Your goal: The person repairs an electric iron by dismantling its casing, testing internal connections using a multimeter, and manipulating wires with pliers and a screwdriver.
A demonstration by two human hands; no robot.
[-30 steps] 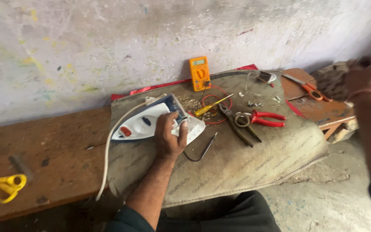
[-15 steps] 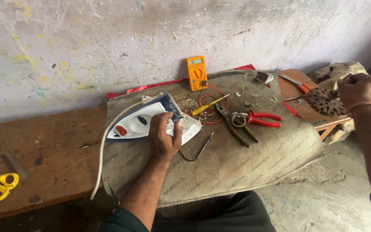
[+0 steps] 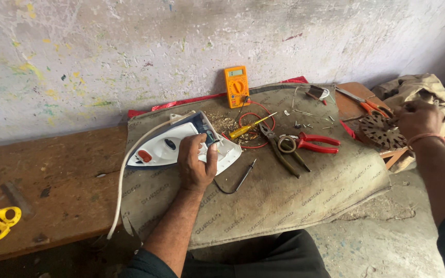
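left hand (image 3: 195, 163) clamps the white iron (image 3: 173, 146) flat on the grey mat (image 3: 284, 206), steadying it; right hand (image 3: 417, 119) grips a perforated round disc (image 3: 379, 131) off the mat's right edge.

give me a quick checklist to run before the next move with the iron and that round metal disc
1. Left hand gripping the white and blue iron: ok, the iron rests on the grey mat.
2. Right hand holding the round slotted metal disc: ok, fingers on its edge.
3. Iron's white cord clear of the tools: ok, it trails off the left edge of the mat.
4. Cord unplugged: cannot tell, its end is out of view.
5. Pliers and yellow-handled screwdriver within reach: ok, between the hands.
6. Small loose screws safe: not ok, scattered on the mat.
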